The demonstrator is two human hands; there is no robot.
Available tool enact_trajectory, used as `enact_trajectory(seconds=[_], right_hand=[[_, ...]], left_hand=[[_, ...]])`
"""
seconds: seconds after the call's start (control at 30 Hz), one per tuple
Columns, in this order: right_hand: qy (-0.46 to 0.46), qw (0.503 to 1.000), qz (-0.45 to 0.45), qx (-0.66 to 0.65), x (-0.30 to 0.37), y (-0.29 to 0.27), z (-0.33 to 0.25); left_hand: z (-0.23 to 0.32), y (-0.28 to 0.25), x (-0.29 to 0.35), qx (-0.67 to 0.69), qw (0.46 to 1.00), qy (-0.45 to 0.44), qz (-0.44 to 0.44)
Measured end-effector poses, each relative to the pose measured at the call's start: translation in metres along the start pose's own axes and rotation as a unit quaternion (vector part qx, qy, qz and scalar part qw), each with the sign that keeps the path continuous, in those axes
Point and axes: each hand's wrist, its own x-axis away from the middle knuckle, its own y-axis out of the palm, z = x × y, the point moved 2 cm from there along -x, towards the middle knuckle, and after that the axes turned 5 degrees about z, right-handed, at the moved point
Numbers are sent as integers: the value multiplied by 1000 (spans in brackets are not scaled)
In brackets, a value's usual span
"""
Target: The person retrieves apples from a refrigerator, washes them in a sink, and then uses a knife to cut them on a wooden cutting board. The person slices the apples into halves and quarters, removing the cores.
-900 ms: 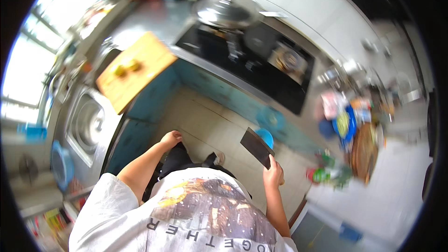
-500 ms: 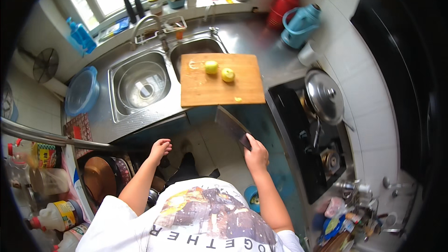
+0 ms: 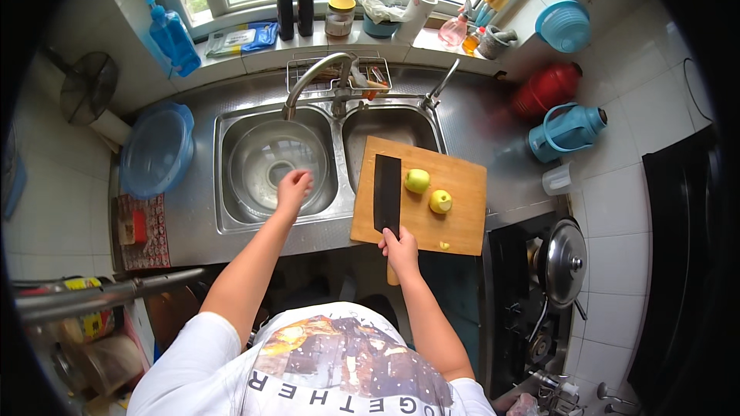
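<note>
My right hand (image 3: pixel 400 249) is closed around the handle of a dark-bladed cleaver (image 3: pixel 388 192). Its broad blade is over the left part of a wooden cutting board (image 3: pixel 462 223), pointing away from me; I cannot tell whether it touches the wood. Right of the blade sit two yellow-green apples, a whole-looking one (image 3: pixel 417 180) and one with a pale cut patch (image 3: pixel 440 201). A small peel scrap (image 3: pixel 444 246) lies near the board's front edge. Over the left sink basin (image 3: pixel 223 185), my left hand (image 3: pixel 294 187) is closed with its fingers curled, and nothing shows in it.
The board partly covers the right basin (image 3: pixel 378 123). A curved faucet (image 3: pixel 316 69) stands behind the basins. At right is a stove with a lidded pan (image 3: pixel 565 262), with a blue thermos (image 3: pixel 568 132) farther back. A blue plastic basin (image 3: pixel 158 150) leans at left. Bottles line the windowsill.
My right hand has brought the cleaver from in front of the board to over its left part. My left hand has moved forward over the left basin. The whole view has shifted.
</note>
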Motion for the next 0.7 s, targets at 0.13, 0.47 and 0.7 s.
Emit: enact_trajectory(seconds=[0.13, 0.47, 0.7], right_hand=[[30, 998, -6, -63, -9, -1, 2], [73, 996, -41, 24, -24, -24, -3], [88, 991, -70, 77, -46, -45, -1]], left_hand=[[4, 51, -79, -73, 996, 43, 17], [50, 107, -148, -281, 946, 112, 115], [71, 107, -143, -370, 907, 165, 117]])
